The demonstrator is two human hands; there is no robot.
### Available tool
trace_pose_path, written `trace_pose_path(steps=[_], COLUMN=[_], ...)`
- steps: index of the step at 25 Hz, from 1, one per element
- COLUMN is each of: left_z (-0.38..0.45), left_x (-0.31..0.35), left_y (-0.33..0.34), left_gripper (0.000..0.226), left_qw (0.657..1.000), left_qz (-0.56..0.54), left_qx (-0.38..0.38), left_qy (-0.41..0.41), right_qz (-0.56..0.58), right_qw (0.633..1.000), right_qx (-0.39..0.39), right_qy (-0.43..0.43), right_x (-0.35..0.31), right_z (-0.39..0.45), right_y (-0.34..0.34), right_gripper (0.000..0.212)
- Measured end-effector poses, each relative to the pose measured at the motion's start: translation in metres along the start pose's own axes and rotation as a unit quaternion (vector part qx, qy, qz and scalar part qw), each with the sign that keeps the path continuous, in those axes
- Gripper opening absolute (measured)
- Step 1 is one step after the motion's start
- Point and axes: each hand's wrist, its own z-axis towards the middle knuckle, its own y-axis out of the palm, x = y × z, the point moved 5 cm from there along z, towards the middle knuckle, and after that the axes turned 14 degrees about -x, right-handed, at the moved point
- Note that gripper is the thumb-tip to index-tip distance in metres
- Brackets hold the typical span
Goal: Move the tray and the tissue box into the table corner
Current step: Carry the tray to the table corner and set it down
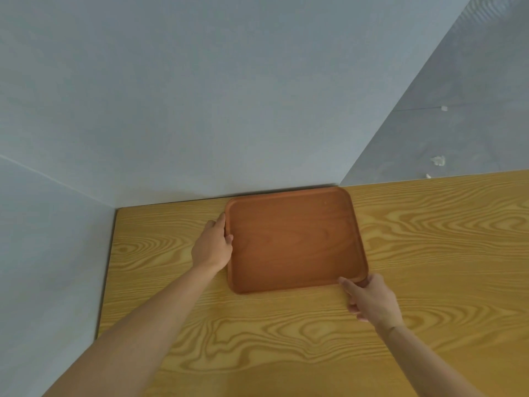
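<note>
Lay flat on the wooden table (429,253): a brown tray (294,242), far edge against the grey wall (200,110), still short of the table's far-left corner. Gripped at the tray's left rim by the left hand (213,247), thumb hooked over the edge, fingers along its outside. Pinched at the tray's near-right corner by the right hand (372,299), thumb on top, fingers curled under the rim. Nothing inside the tray.
</note>
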Motion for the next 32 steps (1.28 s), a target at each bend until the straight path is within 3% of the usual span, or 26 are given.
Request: trace_pose_path(steps=[3, 7, 11, 25, 32], left_z=[-0.01, -0.053, -0.089, -0.082, -0.08], left_x=[-0.002, -0.017, -0.042, -0.042, -0.041], left_y=[0.001, 0.018, 0.052, 0.062, 0.062], left_gripper=[0.061, 0.076, 0.104, 0.098, 0.099], left_qw=[1.0, 0.998, 0.995, 0.992, 0.994], left_qz=[0.005, -0.017, 0.037, 0.078, 0.094], left_qx=[0.004, 0.036, -0.006, 0.026, -0.021], left_qy=[-0.006, 0.041, 0.09, 0.094, 0.055], right_qz=[-0.099, -0.269, -0.348, -0.281, -0.29], right_qw=[0.995, 0.943, 0.923, 0.936, 0.941], right_qx=[0.009, 0.15, 0.071, 0.125, 0.104], right_qy=[0.0, -0.125, -0.146, -0.17, -0.14], right_x=[-0.004, -0.011, -0.004, -0.005, -0.013], right_z=[-0.011, -0.023, -0.01, 0.004, 0.003], right_y=[-0.008, -0.022, -0.024, -0.023, -0.027], right_gripper=[0.06, 0.088, 0.107, 0.085, 0.084])
